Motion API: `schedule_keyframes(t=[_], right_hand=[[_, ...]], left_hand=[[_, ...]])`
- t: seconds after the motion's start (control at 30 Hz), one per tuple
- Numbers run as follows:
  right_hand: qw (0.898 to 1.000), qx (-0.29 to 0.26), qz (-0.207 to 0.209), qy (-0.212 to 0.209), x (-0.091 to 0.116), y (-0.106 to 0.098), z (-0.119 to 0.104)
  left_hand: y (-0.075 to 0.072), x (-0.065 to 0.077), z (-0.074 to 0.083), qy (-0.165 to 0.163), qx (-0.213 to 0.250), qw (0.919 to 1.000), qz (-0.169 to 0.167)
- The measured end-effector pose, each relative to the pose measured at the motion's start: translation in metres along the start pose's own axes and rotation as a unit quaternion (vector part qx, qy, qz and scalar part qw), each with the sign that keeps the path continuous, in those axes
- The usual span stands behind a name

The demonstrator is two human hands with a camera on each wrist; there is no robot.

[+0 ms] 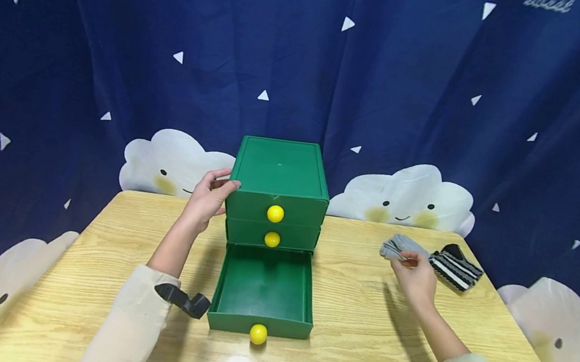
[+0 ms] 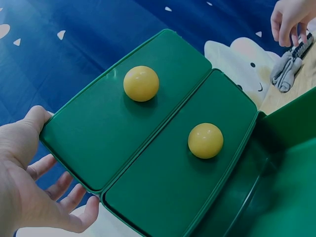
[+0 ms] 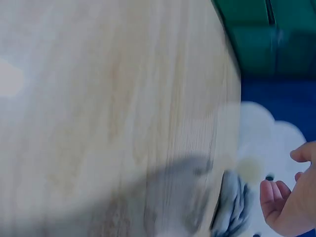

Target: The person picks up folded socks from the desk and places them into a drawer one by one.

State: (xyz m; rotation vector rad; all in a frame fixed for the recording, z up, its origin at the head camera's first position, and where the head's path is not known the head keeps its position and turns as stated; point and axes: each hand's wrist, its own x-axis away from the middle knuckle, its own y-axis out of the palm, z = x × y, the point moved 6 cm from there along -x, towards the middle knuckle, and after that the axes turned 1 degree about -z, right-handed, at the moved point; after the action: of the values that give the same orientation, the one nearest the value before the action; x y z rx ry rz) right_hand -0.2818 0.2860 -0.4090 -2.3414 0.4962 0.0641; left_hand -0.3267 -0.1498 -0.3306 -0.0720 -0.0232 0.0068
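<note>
A green drawer cabinet (image 1: 280, 168) with yellow ball knobs stands mid-table, its bottom drawer (image 1: 260, 325) pulled out and bare inside. My left hand (image 1: 208, 198) rests against the cabinet's upper left side, thumb at the front edge and fingers spread along the side; the left wrist view shows the upper two drawer fronts (image 2: 108, 133) closed. On the right, my right hand (image 1: 416, 281) hovers by a folded grey sock bundle (image 1: 400, 244), thumb and fingers apart with nothing between them. In the right wrist view the grey bundle (image 3: 229, 205) lies below that hand (image 3: 294, 202).
A black-and-white striped sock bundle (image 1: 456, 268) lies just right of the grey one, near the table's right edge. Behind the wooden table (image 1: 353, 331) hangs a dark blue curtain (image 1: 295, 44) with white triangles and clouds.
</note>
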Motion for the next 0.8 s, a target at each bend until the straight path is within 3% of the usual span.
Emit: schedule_keyframes(t=[0.2,0.5,0.8], right_hand=[[0.999,-0.003,0.008,0.050,-0.020,-0.003,0.024],[0.996,-0.008,0.017,0.086,-0.037,-0.001,0.052],[0.994,0.035,-0.061,0.082,-0.049,0.008,0.066]], left_hand=[[-0.001,-0.001,-0.001,0.000,-0.001,1.0000,0.001],[0.000,-0.001,0.000,0.000,0.001,1.0000,0.007],[-0.001,-0.002,-0.003,0.001,0.001,1.0000,0.004]])
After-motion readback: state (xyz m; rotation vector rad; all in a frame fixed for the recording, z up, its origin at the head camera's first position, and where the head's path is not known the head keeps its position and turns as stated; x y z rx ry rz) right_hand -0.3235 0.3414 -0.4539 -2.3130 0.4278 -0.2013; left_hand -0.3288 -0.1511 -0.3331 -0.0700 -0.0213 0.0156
